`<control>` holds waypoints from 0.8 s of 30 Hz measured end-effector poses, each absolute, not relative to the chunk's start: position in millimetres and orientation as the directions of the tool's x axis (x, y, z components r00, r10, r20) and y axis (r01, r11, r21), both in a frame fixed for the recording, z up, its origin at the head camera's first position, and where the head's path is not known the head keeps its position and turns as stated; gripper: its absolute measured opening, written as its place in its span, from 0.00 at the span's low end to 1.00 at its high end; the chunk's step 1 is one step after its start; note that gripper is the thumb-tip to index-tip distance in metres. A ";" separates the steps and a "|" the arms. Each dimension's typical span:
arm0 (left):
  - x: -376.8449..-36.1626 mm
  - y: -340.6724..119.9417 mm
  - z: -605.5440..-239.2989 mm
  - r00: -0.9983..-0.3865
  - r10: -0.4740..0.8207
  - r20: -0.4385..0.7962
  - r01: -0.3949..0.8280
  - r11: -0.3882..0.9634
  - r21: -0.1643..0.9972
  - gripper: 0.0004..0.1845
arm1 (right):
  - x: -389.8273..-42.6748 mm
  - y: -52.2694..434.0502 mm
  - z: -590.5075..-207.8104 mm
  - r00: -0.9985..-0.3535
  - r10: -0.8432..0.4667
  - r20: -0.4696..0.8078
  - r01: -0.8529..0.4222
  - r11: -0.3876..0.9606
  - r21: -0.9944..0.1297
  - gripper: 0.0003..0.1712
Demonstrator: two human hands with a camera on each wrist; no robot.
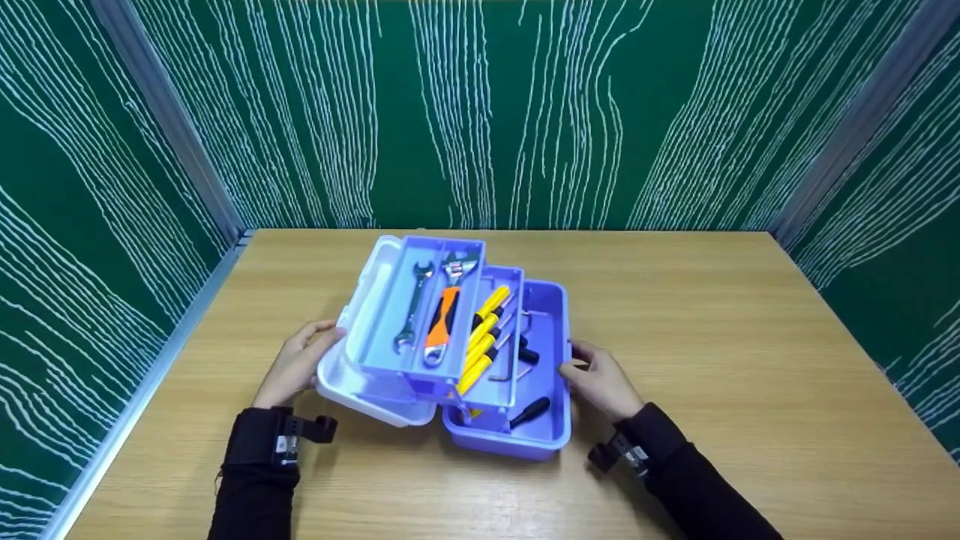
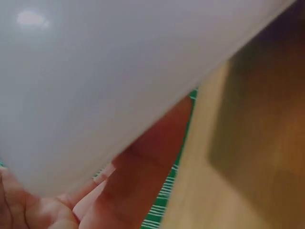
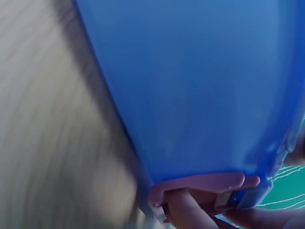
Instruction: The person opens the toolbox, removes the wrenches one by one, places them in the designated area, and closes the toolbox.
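A purple toolbox (image 1: pixel 506 448) stands open on the table, its two trays fanned out to the left. My left hand (image 1: pixel 295 362) grips the edge of the whitish lid (image 1: pixel 375 405), thumb on top; the lid fills most of the left wrist view (image 2: pixel 109 81). At the right wall my right hand (image 1: pixel 602 379) holds the box, thumb at the rim, a finger (image 3: pixel 186 210) inside the pinkish latch (image 3: pixel 205 182). The upper tray holds an open-end wrench (image 1: pixel 414 309) and an orange-handled adjustable wrench (image 1: pixel 444 319). Several yellow-handled screwdrivers (image 1: pixel 480 349) lie in the lower tray.
A hex key (image 1: pixel 513 361) lies by the screwdrivers. In the base is a black-handled tool (image 1: pixel 531 412). The wooden table (image 1: pixel 697 322) runs back to green walls (image 1: pixel 517 112) with white wavy lines. Wrist cameras (image 1: pixel 304 431) are strapped over dark sleeves.
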State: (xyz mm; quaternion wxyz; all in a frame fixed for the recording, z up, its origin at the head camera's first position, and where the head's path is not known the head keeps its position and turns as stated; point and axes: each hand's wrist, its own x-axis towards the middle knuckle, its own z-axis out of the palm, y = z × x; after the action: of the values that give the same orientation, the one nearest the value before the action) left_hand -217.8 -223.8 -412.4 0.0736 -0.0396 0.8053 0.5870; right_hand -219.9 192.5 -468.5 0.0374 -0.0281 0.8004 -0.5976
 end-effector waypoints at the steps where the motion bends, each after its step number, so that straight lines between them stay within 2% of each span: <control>1: -218.6 -225.5 -415.0 -0.983 0.041 -0.177 -0.158 0.288 0.945 0.32 | -219.3 192.3 -468.2 -0.995 -0.094 -0.020 -0.008 0.295 -0.956 0.30; 6: -221.5 -231.2 -425.1 -0.971 0.114 -0.210 -0.176 0.254 0.951 0.34 | -217.5 191.7 -466.8 -0.995 -0.102 -0.007 -0.027 0.328 -0.944 0.31; 15: -220.4 -233.7 -432.9 -0.989 0.087 -0.116 -0.047 0.567 0.822 0.25 | -218.3 193.6 -468.9 -0.991 -0.130 -0.011 -0.032 0.319 -0.947 0.34; 24: -217.2 -231.5 -441.4 -0.993 0.108 -0.042 0.037 0.638 0.769 0.18 | -218.4 192.9 -469.5 -0.989 -0.144 -0.023 -0.024 0.321 -0.947 0.37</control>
State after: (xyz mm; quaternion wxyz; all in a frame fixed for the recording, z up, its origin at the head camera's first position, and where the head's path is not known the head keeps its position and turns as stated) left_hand -217.2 -231.5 -441.4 0.0419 0.0402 0.9040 0.4237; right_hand -218.4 192.9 -469.5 0.0515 -0.0518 0.8110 -0.5804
